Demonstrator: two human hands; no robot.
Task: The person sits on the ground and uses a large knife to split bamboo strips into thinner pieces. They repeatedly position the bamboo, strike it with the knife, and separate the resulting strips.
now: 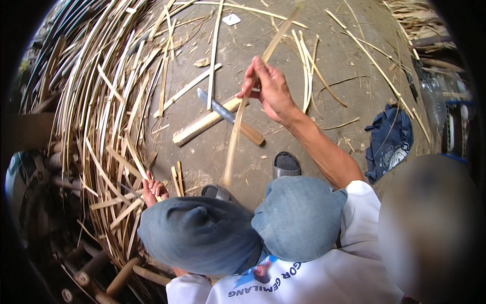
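Observation:
A long, thin bamboo strip (237, 134) is pinched in my right hand (271, 91), which is raised above the floor with the arm stretched forward. Both ends of that strip look blurred. Low at the left, beside my left knee, the fingers of my left hand (153, 190) are closed around another narrow bamboo strip (135, 156). Beneath the right hand's strip lies a knife (223, 111) with a grey blade and a wooden handle, resting across a thick split bamboo piece (198, 128).
A dense heap of bamboo strips (86, 96) curves along the left. Loose strips (306, 66) are scattered over the concrete floor (324, 139). A dark blue cloth (389, 139) and clear plastic bottles (432, 96) are at the right. Bamboo poles (121, 277) lie at lower left.

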